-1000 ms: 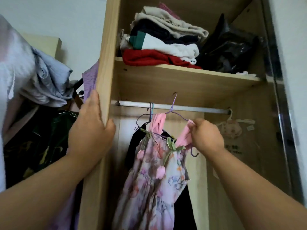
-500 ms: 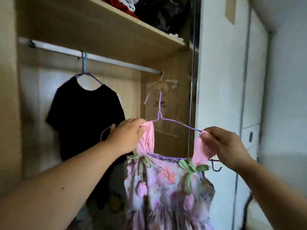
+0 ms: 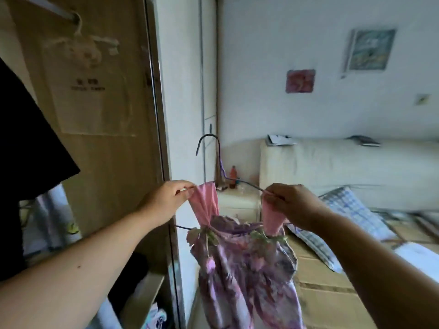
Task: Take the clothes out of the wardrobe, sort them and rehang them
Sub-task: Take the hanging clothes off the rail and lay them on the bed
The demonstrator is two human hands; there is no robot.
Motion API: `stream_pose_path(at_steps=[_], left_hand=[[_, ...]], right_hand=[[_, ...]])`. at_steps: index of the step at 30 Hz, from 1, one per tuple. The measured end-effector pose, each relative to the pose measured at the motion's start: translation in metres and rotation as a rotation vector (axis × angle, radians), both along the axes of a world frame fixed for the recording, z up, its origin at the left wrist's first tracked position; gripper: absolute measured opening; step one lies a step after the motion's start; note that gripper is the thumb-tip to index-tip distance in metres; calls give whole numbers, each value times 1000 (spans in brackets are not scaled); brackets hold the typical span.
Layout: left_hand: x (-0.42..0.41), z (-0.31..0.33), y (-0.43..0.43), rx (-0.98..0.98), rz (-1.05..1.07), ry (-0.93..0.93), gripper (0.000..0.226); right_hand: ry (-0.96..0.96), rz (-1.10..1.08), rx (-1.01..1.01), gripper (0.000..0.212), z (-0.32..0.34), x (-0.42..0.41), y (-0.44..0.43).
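up close, floral dress has pink straps, pinched by both hands.

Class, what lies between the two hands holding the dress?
Head view: the purple hanger stands between the left hand and right hand, above the dress.

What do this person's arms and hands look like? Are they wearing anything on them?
The left forearm and right forearm are bare, with no sleeve in view. Neither the left hand nor the right hand wears a glove; no ring, watch or bracelet shows.
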State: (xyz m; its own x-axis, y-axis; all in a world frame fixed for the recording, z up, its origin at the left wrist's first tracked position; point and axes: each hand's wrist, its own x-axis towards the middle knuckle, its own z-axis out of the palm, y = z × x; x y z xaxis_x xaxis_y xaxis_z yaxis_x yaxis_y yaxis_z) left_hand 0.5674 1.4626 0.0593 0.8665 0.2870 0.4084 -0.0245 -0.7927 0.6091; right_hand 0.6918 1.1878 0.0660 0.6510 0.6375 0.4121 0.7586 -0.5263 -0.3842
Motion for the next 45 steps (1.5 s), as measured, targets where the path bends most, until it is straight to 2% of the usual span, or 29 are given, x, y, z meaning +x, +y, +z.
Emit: stream_pose_path(at_steps=[3,6,8,11,16,20,23,30,32,36,38,40,41,43,45], left_hand=[[-11,-28,-17,10,-135,41,21],[-28,-56,-38,72,-214,121,12],[-40,-76,-60,116,-276,173,19],[-56,-108,-105,195,-402,269,11],[-68,-158,-202,306,-643,382,15],[-77,-195,-286,397,-811,463,19],[-79,-214,-357,440,-922,514,20],[-57,-234,-507,581,-994,466,21],[-41,-243,-541,631,-937,525,22],[-20,-278,-594,710,-894,695,22],[-14,-298,-612,702,-909,731,22],[-11,-315,-622,696,-910,710,33],[-10,-322,-625,691,-900,694,45],[-10,-330,-624,655,-866,696,65],[-12,-332,-614,646,-838,734,73]], right_hand=[[168,-125,129,19,-41,-55,-40],[283,-236,228,20,-87,-114,-77],[350,-311,262,17,-118,-154,-100],[443,-452,333,18,-162,-210,-140],[586,-720,433,16,-224,-294,-219],[709,-864,597,19,-254,-350,-284],[785,-969,687,12,-266,-385,-333],[897,-1170,897,9,-286,-399,-442],[899,-1240,830,9,-299,-387,-472],[956,-1318,547,12,-333,-363,-519],[986,-1347,461,15,-351,-354,-539],[1013,-1339,395,21,-368,-347,-551],[1044,-1308,331,26,-375,-343,-556],[1121,-1231,191,50,-385,-334,-559],[1152,-1179,50,65,-390,-321,-557]])
